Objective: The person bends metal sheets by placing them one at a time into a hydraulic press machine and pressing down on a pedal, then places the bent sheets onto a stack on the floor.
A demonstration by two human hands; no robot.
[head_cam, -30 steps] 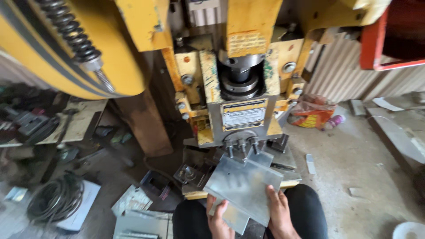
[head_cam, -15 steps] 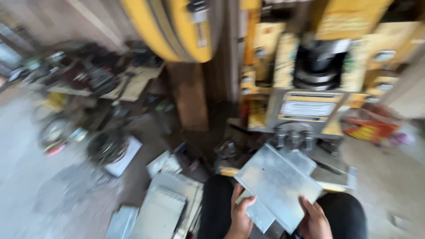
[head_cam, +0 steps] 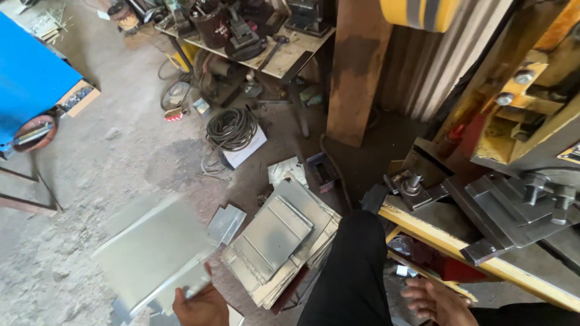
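My left hand (head_cam: 201, 305) grips the near corner of a flat grey metal sheet (head_cam: 151, 250), held out low over the floor to my left; the sheet is motion-blurred. Just right of it a stack of similar folded metal sheets (head_cam: 279, 240) lies on the floor beside my black-trousered leg (head_cam: 353, 271). My right hand (head_cam: 436, 302) is empty, fingers loosely apart, resting by my knee below the yellow edge of the press table (head_cam: 435, 236). The press's grey die block (head_cam: 513, 208) sits up right with nothing on it.
A yellow press machine (head_cam: 531, 102) fills the right side. A wooden post (head_cam: 356, 72) stands behind. A coil of black cable (head_cam: 231, 128) on a white box, a cluttered workbench (head_cam: 260, 42), a blue panel (head_cam: 30, 78) and small sheet offcuts (head_cam: 226, 222) lie around the dirt floor.
The view swung left from the press to the floor. The sheet left the die area, now held by my left hand alone out to the left; my right hand let go.
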